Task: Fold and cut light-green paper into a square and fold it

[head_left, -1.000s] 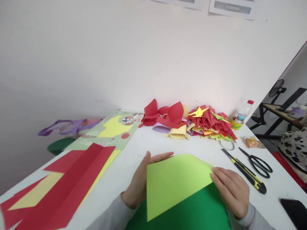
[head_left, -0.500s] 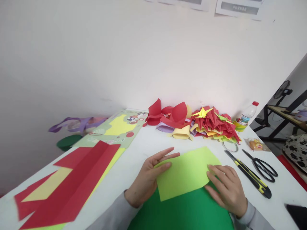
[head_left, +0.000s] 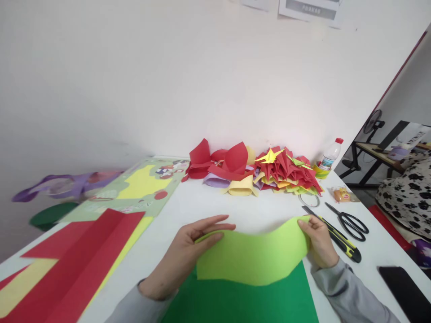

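A lime-green sheet of paper [head_left: 252, 255] is held up between both hands, sagging in the middle into a curve. My left hand [head_left: 198, 242] pinches its left end, the thumb in front and the fingers behind. At the upper right corner, my right hand [head_left: 318, 235] grips the sheet between thumb and fingers. Beneath lies a larger dark green sheet [head_left: 242, 300], partly covered by the lime one. To the right of my right hand are a black and yellow utility knife [head_left: 346, 246] and black-handled scissors [head_left: 350, 222].
Red sheets [head_left: 87, 264] and a pale yellow strip [head_left: 30, 287] lie at left, near a printed green board [head_left: 171, 188]. Along the wall sit rolled red paper pieces [head_left: 235, 159], a pile of folded paper [head_left: 286, 168] and a bottle [head_left: 330, 159]. A black flat object [head_left: 404, 287] lies front right.
My right hand has moved up to the sheet's upper corner, and the lime sheet has gone from nearly flat to curved. The view has shifted to the right.
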Tool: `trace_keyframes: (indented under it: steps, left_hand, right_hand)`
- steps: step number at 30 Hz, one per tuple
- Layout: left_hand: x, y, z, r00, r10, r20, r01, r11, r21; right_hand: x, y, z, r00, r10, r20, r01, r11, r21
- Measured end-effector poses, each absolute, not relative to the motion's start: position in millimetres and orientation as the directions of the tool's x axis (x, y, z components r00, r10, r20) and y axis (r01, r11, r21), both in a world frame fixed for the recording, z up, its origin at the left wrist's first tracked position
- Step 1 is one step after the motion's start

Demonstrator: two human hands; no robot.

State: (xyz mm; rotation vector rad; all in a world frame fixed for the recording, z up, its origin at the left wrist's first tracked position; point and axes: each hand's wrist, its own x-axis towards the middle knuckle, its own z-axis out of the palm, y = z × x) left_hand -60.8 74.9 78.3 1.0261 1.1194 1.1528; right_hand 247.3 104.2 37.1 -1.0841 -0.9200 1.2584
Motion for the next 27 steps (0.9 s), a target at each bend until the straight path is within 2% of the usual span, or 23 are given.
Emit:
trace_keyframes:
  steps: [4,7,15,27]
  left_hand:
    - [-61,88,70,0.004,0.975,-0.222,-0.231,0.217,0.949]
    - [-60,91,68,0.001,0.984,-0.177,-0.24,0.172,0.955]
    - [-60,89,70,-0.068,0.989,-0.129,-0.198,0.113,0.974]
    - [-60,89,68,-0.114,0.984,-0.137,-0.138,0.121,0.983]
  right_hand:
    - [257,109,38,0.292,0.956,0.007,-0.247,0.082,-0.966]
    - [264,114,35,0.325,0.945,0.037,-0.22,0.114,-0.969]
    - [265,117,33,0.32,0.947,0.025,-0.204,0.095,-0.974]
    - [260,115,40,0.329,0.944,0.007,-0.222,0.085,-0.971]
